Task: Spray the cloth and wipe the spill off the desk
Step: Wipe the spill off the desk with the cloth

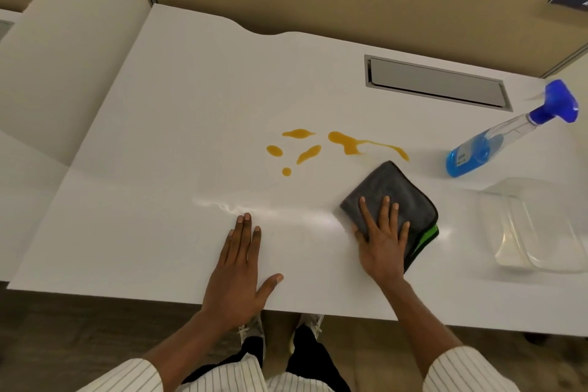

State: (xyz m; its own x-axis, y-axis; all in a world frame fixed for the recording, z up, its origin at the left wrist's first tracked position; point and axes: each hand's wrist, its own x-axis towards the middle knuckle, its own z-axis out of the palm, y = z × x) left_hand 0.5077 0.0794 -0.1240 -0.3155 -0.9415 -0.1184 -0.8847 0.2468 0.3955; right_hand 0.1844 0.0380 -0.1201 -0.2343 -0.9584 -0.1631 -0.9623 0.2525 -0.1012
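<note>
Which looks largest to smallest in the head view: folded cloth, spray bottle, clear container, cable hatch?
1. cable hatch
2. spray bottle, clear container: too close to rank
3. folded cloth

White desk (pixel 159 143). Orange spill (pixel 331 145) at centre: several separate drops and streaks. Right hand (pixel 380 237) flat on folded grey cloth (pixel 399 197), green layer at near-right edge; cloth just near-right of spill, far corner close to streak end. Left hand (pixel 237 267) flat on bare desk, fingers together. Spray bottle (pixel 496 140) with blue liquid at right, standing apart from cloth. Clear plastic container (pixel 537 226) at near right. Recessed grey cable hatch (pixel 436 83) at far right.
</note>
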